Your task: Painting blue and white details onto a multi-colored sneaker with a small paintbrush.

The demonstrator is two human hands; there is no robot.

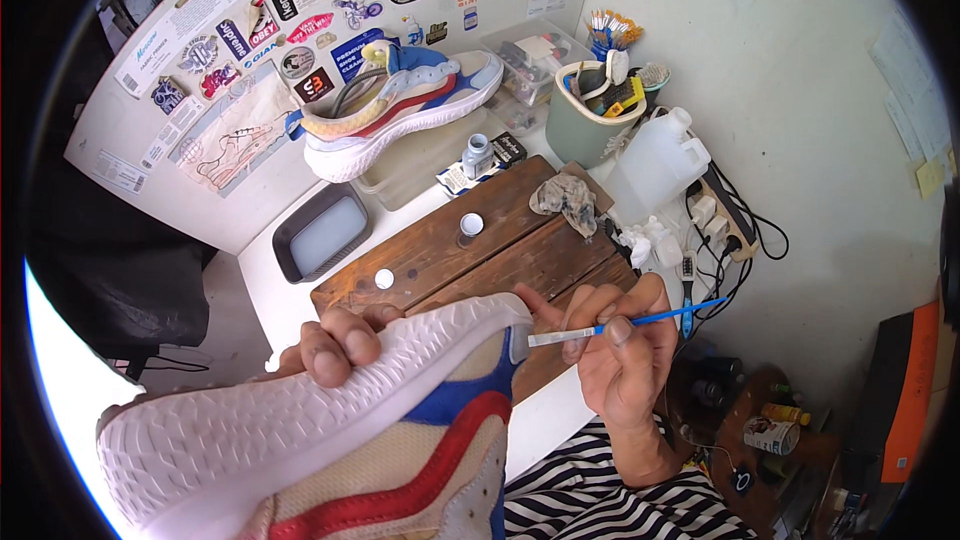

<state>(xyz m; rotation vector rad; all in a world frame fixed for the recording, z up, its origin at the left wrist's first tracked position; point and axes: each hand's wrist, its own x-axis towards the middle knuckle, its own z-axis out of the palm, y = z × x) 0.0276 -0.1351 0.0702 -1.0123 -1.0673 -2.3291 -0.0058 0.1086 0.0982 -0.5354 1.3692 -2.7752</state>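
Note:
My left hand (pixel 338 348) grips a sneaker (pixel 400 430) by its white textured sole, fingers curled over the edge. The shoe lies tilted on its side, with beige mesh, a red stripe and blue panels, its heel toward the right. In my right hand (pixel 630 370) is a thin paintbrush (pixel 655 318) with a blue handle, pinched between thumb and fingers. Its pale tip is at the grey-blue heel patch; whether it touches cannot be made out. Beyond the shoe, a small open jar (pixel 470 230) and a white round cap (pixel 384 279) rest on a brown wooden board (pixel 430 280).
A matching sneaker (pixel 400 115) sits on a translucent bin (pixel 400 175) at the back. Nearby are a dark tray (pixel 320 235), a small bottle (pixel 478 155), a stained rag (pixel 566 202), a green bucket (pixel 580 125) of brushes, a white jug (pixel 660 170) and a power strip (pixel 735 210) with cables.

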